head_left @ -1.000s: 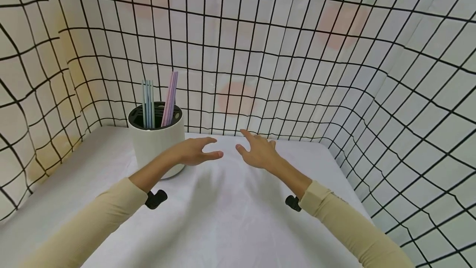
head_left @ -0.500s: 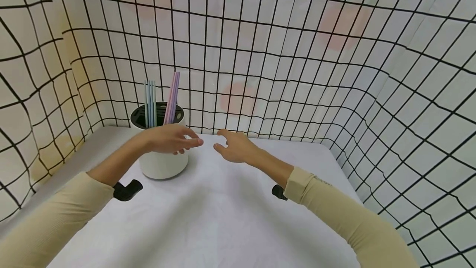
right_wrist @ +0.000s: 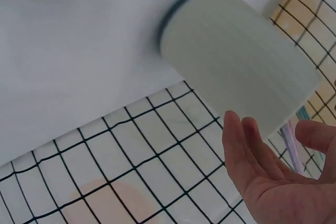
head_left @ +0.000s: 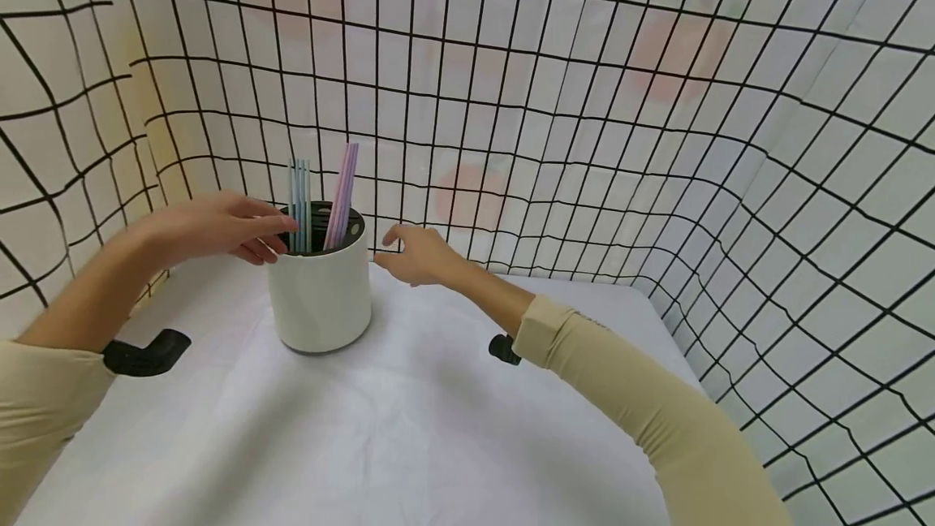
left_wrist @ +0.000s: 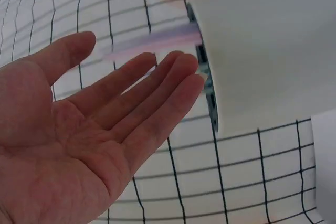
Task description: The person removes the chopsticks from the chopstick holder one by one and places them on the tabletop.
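Observation:
A white cylindrical holder (head_left: 321,303) with a black slotted top stands upright at the left back of the table. Several pale blue sticks (head_left: 299,209) and a bunch of pink and purple sticks (head_left: 342,197) rise from its slots. My left hand (head_left: 208,226) is at the holder's left rim, fingers extended near the blue sticks. In the left wrist view its palm (left_wrist: 68,145) faces up with nothing in it. My right hand (head_left: 420,256) is just right of the rim, thumb and fingers apart. The right wrist view shows its fingertips (right_wrist: 231,121) overlapping the holder's upper side.
Black wire mesh (head_left: 511,88) encloses the back and both sides, with white sheeting behind it. A white cloth (head_left: 409,428) covers the table. Black wrist mounts (head_left: 149,353) sit under both beige sleeves (head_left: 621,396).
Both hands have moved left to either side of the holder. The left hand has passed across its front to the left rim. The holder and sticks stay in place.

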Tool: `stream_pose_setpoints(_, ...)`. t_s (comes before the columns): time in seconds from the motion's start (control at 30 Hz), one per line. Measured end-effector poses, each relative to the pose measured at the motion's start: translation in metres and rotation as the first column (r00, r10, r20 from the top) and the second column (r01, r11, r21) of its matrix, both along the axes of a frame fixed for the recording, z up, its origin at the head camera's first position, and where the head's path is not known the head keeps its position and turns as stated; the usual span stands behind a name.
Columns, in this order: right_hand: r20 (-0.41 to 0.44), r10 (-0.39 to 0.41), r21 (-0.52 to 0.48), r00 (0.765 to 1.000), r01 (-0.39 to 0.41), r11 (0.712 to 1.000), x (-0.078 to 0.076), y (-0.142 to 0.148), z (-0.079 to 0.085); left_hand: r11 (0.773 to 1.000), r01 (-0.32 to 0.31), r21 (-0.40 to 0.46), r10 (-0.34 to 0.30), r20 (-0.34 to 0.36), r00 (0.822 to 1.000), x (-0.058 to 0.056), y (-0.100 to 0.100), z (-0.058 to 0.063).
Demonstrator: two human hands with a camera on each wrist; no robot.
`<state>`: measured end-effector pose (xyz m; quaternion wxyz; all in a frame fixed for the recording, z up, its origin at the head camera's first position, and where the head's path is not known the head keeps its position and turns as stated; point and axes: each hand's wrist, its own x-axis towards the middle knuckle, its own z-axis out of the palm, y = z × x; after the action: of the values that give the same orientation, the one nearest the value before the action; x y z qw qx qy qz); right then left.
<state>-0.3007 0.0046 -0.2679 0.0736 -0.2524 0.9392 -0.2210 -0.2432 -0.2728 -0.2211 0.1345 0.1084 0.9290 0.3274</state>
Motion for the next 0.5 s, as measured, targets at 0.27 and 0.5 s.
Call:
stream_pose_setpoints(0.27,0.096,-0.061,-0.161,0.994,0.076,0.984,-0.017,-0.021,0.022,0.99,-0.119,0.069,0.122,-0.039,0.992,-0.015,-0.039,-0.001)
stream_pose_setpoints(0.5,0.169,-0.145,-0.289,0.975,0.19,0.938,-0.029,-0.04,0.019,0.968,-0.202,0.152,0.205,-0.007,0.979,-0.025,-0.06,-0.021)
